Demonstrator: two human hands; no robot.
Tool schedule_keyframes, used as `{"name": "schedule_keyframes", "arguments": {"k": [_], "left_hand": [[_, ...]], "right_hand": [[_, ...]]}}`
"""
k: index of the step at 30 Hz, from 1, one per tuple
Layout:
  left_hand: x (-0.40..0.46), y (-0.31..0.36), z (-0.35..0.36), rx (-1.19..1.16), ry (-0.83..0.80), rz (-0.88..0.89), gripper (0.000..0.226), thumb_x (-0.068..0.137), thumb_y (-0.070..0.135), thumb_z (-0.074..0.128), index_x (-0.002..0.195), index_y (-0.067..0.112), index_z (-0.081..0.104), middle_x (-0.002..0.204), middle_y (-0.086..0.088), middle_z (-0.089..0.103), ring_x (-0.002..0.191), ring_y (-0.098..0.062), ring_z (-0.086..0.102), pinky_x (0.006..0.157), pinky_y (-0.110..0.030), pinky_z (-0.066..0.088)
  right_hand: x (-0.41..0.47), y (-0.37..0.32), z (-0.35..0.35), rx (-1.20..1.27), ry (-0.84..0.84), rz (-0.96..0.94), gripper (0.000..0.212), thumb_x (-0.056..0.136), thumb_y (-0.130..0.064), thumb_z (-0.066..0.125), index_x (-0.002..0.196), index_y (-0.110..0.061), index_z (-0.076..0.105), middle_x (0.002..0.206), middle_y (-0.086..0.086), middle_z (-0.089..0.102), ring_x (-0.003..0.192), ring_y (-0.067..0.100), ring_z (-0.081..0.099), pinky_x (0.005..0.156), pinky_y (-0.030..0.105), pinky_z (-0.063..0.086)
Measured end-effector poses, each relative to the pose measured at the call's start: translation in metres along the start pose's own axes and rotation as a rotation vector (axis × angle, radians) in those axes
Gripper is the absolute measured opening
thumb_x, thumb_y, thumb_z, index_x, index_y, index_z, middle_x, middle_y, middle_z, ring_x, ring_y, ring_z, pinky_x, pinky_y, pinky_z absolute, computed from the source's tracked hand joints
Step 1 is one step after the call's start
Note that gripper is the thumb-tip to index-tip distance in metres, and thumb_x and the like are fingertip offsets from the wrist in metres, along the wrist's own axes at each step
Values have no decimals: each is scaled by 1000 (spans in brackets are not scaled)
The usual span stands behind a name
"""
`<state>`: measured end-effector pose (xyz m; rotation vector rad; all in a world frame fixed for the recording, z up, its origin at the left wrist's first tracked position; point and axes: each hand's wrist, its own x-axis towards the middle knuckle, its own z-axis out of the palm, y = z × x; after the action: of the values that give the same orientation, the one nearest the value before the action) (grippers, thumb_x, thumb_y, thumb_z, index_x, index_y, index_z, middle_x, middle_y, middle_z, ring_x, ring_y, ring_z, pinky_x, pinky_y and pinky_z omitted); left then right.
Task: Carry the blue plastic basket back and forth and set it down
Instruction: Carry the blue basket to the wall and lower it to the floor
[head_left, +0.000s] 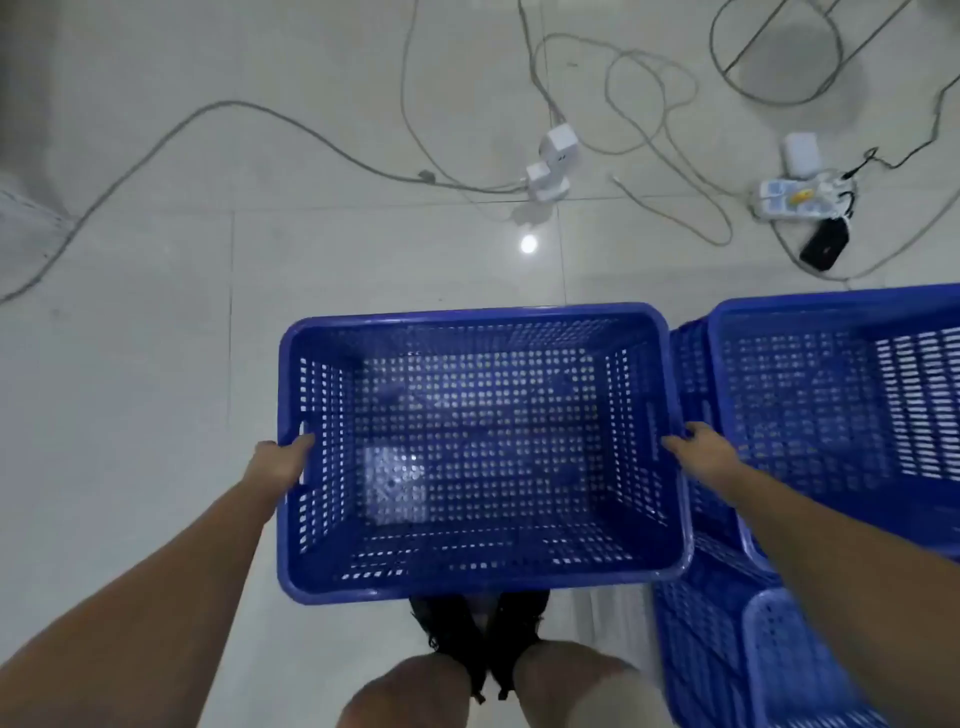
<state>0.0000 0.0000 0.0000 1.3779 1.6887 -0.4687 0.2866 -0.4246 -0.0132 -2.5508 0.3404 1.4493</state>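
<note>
A blue plastic basket with perforated walls and floor is in the middle of the view, empty, with its open top facing me. My left hand grips its left rim at the handle slot. On the opposite side, my right hand grips the right rim. The basket sits above my knees and dark shoes, with tiled floor showing through its holes. I cannot tell whether it is touching the floor.
More blue baskets stand close on the right, nearly touching the held one. Cables, white plug adapters, a power strip and a black device lie on the pale tiled floor ahead.
</note>
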Motion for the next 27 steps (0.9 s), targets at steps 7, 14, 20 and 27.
{"name": "schedule_keyframes", "arguments": {"k": [7, 14, 20, 27], "left_hand": [[70, -34, 21, -193, 35, -74, 43, 94, 32, 59, 125, 3, 61, 100, -11, 67, 84, -32, 64, 89, -50, 56], [50, -32, -2, -324, -41, -91, 33, 96, 37, 63, 107, 6, 67, 94, -9, 65, 83, -28, 58, 94, -55, 55], [-66, 15, -83, -194, 35, 26, 36, 96, 41, 61, 92, 5, 64, 90, -13, 66, 77, -30, 61, 87, -49, 57], [-247, 124, -218, 16, 214, 283, 45, 99, 44, 51, 92, 0, 61, 75, -16, 72, 63, -34, 72, 65, -39, 55]], "right_hand": [[54, -1, 33, 374, 69, 88, 52, 104, -19, 52, 150, -2, 35, 108, 20, 65, 78, 29, 58, 81, 44, 48], [29, -2, 9, 434, 80, 79, 39, 104, -14, 51, 140, 2, 45, 92, 16, 56, 72, 27, 52, 70, 44, 47], [-96, -22, -75, 400, 125, -59, 13, 102, -13, 54, 100, -2, 58, 75, 14, 54, 61, 27, 50, 61, 45, 44], [-274, -58, -225, 345, 222, -264, 53, 97, -45, 58, 65, -3, 56, 64, 18, 60, 61, 35, 57, 69, 45, 51]]}}
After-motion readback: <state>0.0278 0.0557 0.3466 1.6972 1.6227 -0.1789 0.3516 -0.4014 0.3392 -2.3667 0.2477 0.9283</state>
